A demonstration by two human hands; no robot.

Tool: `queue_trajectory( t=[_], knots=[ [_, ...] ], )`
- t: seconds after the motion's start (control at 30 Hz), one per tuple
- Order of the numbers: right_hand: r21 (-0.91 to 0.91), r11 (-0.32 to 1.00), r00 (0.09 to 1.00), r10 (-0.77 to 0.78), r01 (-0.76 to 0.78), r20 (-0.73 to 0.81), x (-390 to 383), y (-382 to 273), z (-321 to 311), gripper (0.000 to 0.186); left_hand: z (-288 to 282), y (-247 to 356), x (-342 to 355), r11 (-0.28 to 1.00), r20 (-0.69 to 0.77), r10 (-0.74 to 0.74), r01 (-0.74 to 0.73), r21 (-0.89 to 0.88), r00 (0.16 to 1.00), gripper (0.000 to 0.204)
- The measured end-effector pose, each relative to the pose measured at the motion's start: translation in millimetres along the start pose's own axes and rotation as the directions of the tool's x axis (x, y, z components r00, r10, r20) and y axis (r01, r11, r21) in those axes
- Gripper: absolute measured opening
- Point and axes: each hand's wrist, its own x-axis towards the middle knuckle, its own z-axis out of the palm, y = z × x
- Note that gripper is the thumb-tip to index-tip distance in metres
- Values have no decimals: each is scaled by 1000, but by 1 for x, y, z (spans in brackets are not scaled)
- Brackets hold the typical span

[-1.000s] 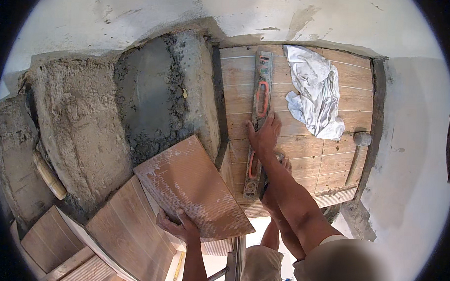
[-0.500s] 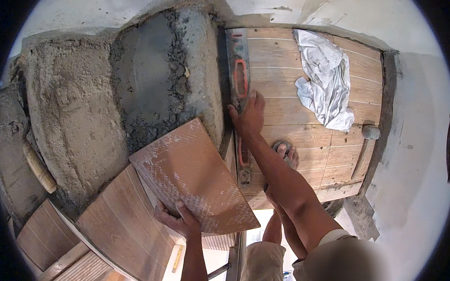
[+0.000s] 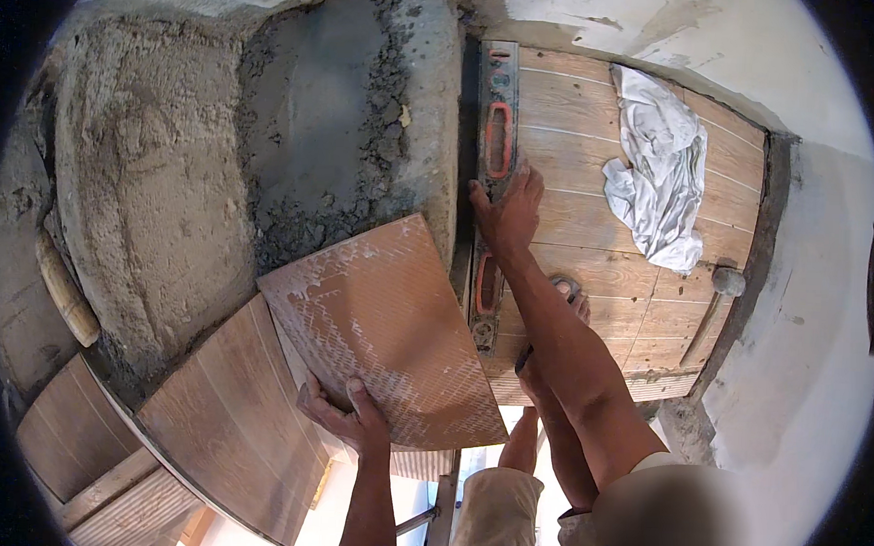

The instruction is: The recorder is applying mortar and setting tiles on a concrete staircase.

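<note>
Tiling item: left hand (image 3: 347,419) gripping the near edge of a loose tile (image 3: 382,334), back up, hovering beside the bare mortar bed (image 3: 336,125); right hand (image 3: 506,213) lying flat, fingers open, on the spirit level (image 3: 493,179) over finished right-hand tiles (image 3: 574,220); mortar bed awaiting its tile

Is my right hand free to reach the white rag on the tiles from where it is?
Probably yes. The right hand rests on the level, and the rag lies just to its right on the laid tiles with only bare tile between them. The left hand holds the loose tile.
</note>
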Motion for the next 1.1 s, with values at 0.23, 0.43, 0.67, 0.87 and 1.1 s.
queue_trajectory(
  t=[0.23,0.43,0.67,0.87,1.1],
  knots=[
    [-32,998,998,-61,62,33,6,5,-4,81,0,9,-1,1000,15,-22,22,3,1000,68],
    [129,992,989,8,11,-147,-33,14,-8,79,-1,8,1,999,-35,33,-34,-42,999,62],
    [43,965,965,254,-257,63,-147,62,0,61,1,6,-1,996,-8,84,-84,36,996,62],
    [79,962,965,261,-261,9,-141,59,3,58,-2,9,0,997,-13,74,-74,32,997,62],
    [109,976,979,195,-188,-56,-138,51,-3,47,0,5,0,998,-36,69,-69,-11,997,61]
  ],
)
